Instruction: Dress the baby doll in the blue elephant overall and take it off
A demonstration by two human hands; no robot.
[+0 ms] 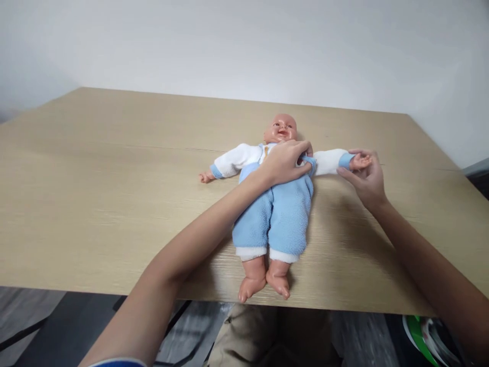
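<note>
A baby doll (280,209) lies on its back on the wooden table (95,193), dressed in a white top and light blue dungarees, feet at the near edge. My left hand (284,162) rests on the doll's chest, fingers curled and pinching the blue shoulder strap (308,162) at its left shoulder. My right hand (364,176) holds the doll's outstretched left hand and blue cuff (353,160) between thumb and fingers. The doll's other arm (225,165) lies stretched out to the left, untouched.
A white wall stands behind the table's far edge. Below the near edge I see my lap in beige trousers (260,336), dark chair or table legs on the grey floor, and a green-rimmed object (420,339) at the lower right.
</note>
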